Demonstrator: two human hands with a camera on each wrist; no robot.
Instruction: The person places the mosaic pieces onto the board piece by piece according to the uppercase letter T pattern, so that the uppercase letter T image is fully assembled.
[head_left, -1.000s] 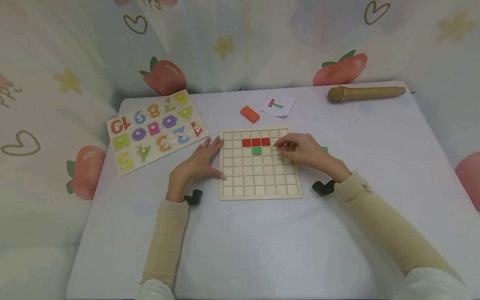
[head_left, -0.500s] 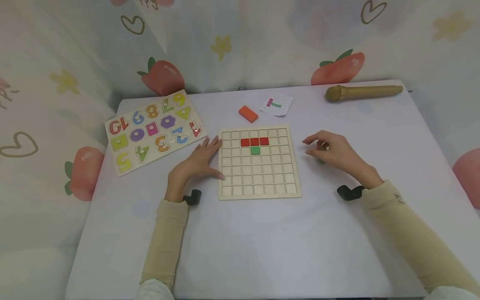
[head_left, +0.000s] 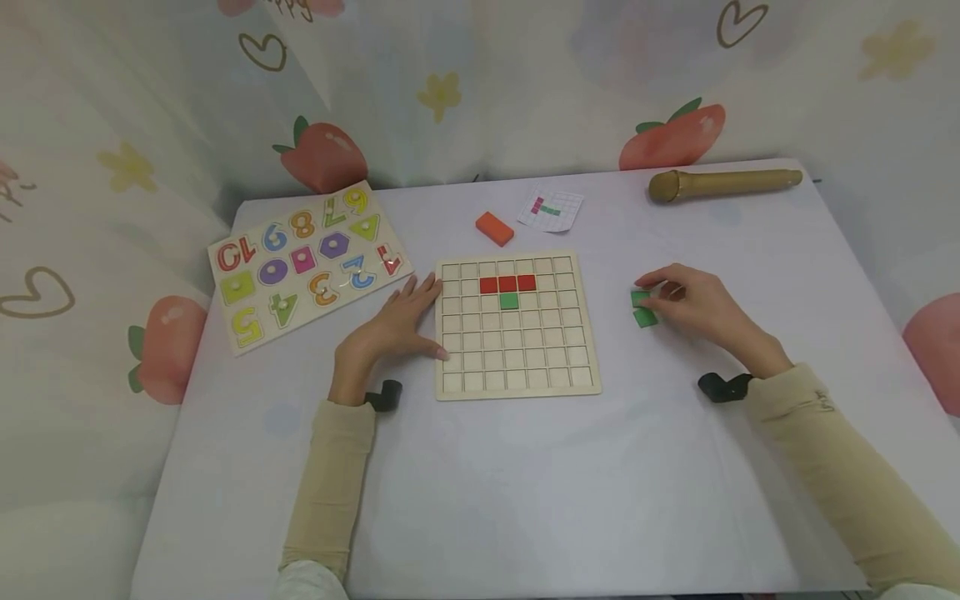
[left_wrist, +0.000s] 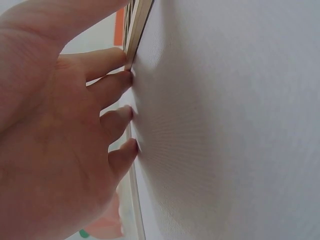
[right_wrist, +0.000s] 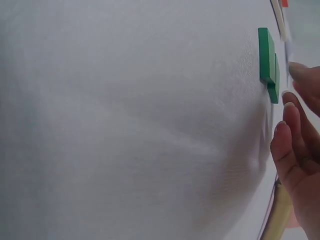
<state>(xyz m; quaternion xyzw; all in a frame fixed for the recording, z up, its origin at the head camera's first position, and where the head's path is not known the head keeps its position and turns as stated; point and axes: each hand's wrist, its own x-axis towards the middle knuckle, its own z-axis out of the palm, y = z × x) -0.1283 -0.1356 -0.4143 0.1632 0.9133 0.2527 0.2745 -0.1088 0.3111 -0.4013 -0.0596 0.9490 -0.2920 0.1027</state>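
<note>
A square wooden grid board (head_left: pixel 517 360) lies mid-table with three red tiles (head_left: pixel 507 284) in a row and one green tile (head_left: pixel 509 301) below the middle one. My left hand (head_left: pixel 393 327) rests with spread fingers, thumb and fingertips at the board's left edge. Right of the board, two loose green tiles (head_left: pixel 645 317) lie on the table. Over them hovers my right hand (head_left: pixel 693 302), thumb and fingers bent but apart. In the right wrist view, a gap shows between the fingertips (right_wrist: pixel 282 131) and the green tiles (right_wrist: pixel 266 55), and nothing is held.
A number-and-shape puzzle board (head_left: pixel 307 267) lies at the back left. Behind the grid board are an orange block (head_left: pixel 495 228) and a paper card (head_left: pixel 551 209) with a pink and green pattern. A gold microphone (head_left: pixel 723 184) lies at the back right.
My right hand has moved right, away from the grid board, to the loose green tiles. The left hand has stayed at the board's edge. The tiles on the board look the same.
</note>
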